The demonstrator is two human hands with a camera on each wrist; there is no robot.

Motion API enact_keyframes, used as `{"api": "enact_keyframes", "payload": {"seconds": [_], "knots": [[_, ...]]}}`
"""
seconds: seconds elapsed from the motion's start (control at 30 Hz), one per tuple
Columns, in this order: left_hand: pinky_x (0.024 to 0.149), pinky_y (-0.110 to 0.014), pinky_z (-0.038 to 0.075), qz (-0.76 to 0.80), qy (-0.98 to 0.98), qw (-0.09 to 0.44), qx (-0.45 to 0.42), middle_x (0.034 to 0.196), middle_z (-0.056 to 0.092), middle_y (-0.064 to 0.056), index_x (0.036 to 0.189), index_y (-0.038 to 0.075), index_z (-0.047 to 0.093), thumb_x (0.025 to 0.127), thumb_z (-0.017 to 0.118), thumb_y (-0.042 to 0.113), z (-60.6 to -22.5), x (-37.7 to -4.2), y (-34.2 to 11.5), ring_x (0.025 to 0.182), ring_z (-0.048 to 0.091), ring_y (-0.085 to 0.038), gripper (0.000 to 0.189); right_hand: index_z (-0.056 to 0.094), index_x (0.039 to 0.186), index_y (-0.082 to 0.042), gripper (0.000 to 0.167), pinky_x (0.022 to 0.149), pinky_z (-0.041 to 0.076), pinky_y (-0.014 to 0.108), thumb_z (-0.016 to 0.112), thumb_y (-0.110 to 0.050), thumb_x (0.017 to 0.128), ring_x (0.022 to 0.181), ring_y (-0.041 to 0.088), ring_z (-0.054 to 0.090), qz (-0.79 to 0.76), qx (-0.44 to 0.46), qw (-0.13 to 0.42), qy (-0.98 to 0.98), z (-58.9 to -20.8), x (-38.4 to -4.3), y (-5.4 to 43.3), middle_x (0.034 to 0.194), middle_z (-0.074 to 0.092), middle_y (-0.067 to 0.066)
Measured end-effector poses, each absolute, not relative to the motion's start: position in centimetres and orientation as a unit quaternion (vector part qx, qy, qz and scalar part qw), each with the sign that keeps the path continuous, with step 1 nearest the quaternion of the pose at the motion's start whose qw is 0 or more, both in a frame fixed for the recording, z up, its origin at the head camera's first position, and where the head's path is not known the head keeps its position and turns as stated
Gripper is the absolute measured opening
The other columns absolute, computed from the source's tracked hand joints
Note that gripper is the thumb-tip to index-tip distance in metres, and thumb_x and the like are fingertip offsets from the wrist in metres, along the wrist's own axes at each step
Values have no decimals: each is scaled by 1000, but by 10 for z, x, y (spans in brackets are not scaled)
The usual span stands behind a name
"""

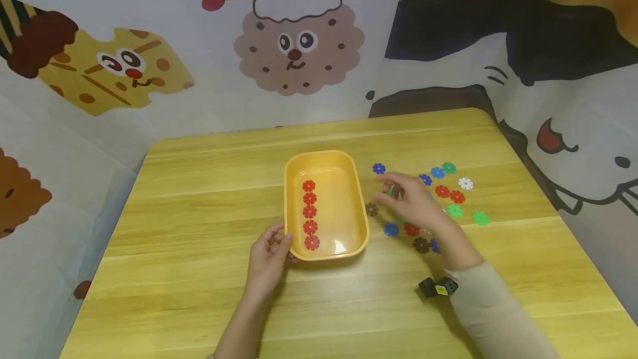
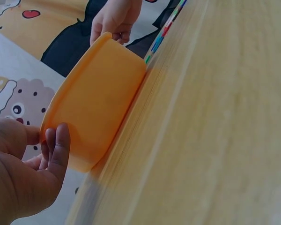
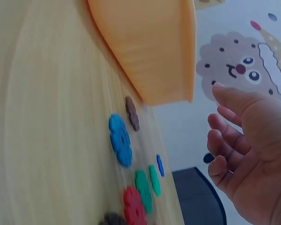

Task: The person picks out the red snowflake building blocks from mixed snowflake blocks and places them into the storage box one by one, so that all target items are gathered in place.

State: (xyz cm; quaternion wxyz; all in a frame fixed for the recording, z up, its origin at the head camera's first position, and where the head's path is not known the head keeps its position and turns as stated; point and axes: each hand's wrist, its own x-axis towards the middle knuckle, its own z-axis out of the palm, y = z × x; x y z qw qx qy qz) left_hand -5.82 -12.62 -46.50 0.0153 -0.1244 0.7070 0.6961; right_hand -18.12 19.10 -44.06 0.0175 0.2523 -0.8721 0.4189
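A yellow-orange plastic tray (image 1: 341, 204) lies on the table, with a column of several red snowflake discs (image 1: 309, 211) along the left side of its floor. My left hand (image 1: 269, 256) grips the tray's near left corner; in the left wrist view its thumb and fingers pinch the rim above the tray wall (image 2: 93, 98). To the right of the tray, my right hand (image 1: 411, 201) hovers over loose discs, fingers loosely bent and nothing between them. A brown disc (image 1: 371, 210) lies just below its fingertips, and a blue disc (image 3: 120, 140) shows in the right wrist view.
Loose discs in several colours spread to the right, among them a white one (image 1: 466, 183), a green one (image 1: 480, 218) and a dark blue one (image 1: 379, 168). A black wrist device (image 1: 437, 287) is by the right sleeve. Cartoon-printed cloth (image 1: 199, 115) hangs behind the wooden table (image 1: 199, 204).
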Motion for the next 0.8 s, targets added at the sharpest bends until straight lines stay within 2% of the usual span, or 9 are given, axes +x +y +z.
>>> {"api": "enact_keyframes", "payload": {"seconds": [0.5,0.67,0.8], "knots": [[64,-31,64,695,708,8,-123,95,58,-18,136,-5,54,102,59,4,-465,-58,-126,69,66,-17,36,64,125,2,39,58,54,24,75,-18,94,76,20,61,382,177,41,-906,-452,-188,238,95,66,7],[65,-31,64,694,709,10,-125,95,58,-17,137,-4,54,102,59,5,-464,-58,-126,70,66,-17,36,64,125,3,38,61,56,24,75,-16,94,80,23,64,371,167,45,-913,-457,-189,251,98,68,11],[66,-30,64,692,711,13,-124,95,58,-16,137,-4,53,102,59,5,-463,-58,-125,71,66,-16,37,65,122,4,36,62,56,21,75,-14,93,76,23,64,366,166,62,-914,-459,-188,260,96,69,11]]}}
